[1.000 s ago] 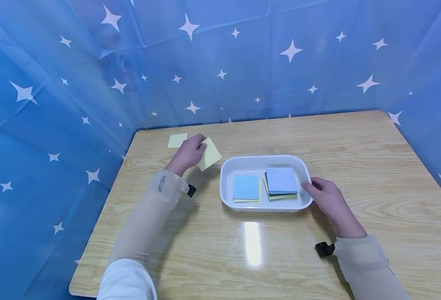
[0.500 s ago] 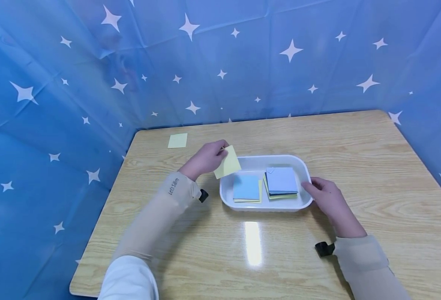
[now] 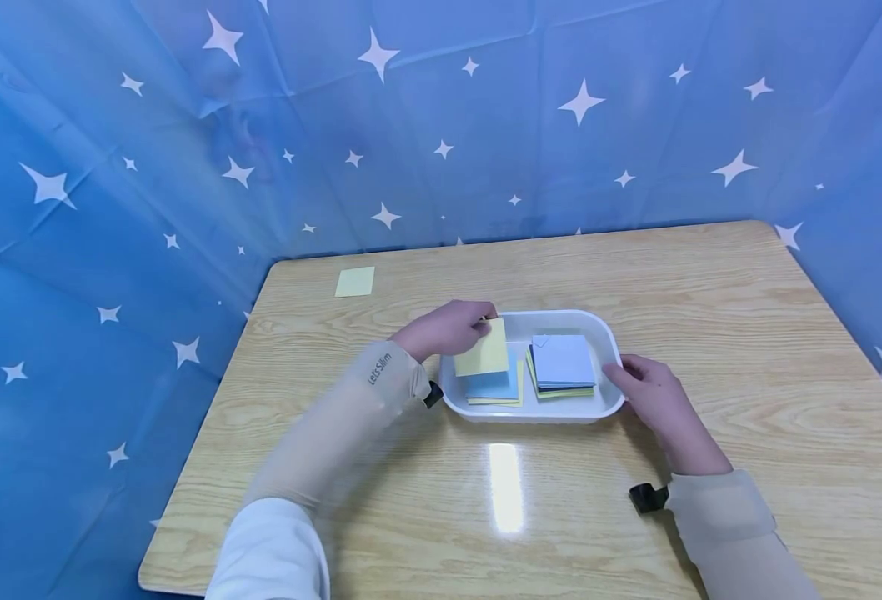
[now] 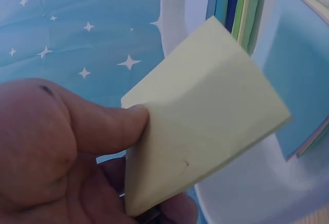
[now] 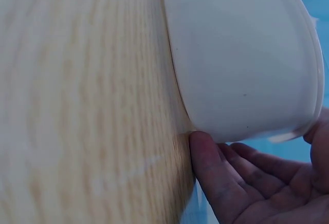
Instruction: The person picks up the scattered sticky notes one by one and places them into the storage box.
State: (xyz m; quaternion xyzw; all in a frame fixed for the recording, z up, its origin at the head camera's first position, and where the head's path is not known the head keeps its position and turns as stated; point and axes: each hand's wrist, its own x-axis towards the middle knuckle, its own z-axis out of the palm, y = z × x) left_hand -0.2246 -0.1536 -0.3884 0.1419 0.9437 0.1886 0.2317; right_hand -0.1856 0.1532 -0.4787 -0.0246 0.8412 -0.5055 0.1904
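Observation:
My left hand [image 3: 450, 327] pinches a pad of pale yellow sticky notes [image 4: 205, 106], thumb on its face, over the left part of a white plastic tray [image 3: 606, 408]. Below the pad, a light blue note pad [image 3: 497, 386] lies on yellow ones inside the tray. To their right sits a stack topped by a periwinkle pad [image 3: 563, 361], with blue and green edges showing under it. My right hand [image 3: 654, 396] holds the tray's right end, thumb over the rim and fingers [image 5: 208, 154] against the outer wall.
Another pale yellow sticky note pad [image 3: 354, 282] lies at the back left of the wooden table [image 3: 561, 508]. A blue curtain with white stars [image 3: 441, 108] hangs behind the table and along its sides.
My left hand has carried the yellow pad rightward and toward me, from beside the tray to above its left part. My right hand and the tray have stayed put.

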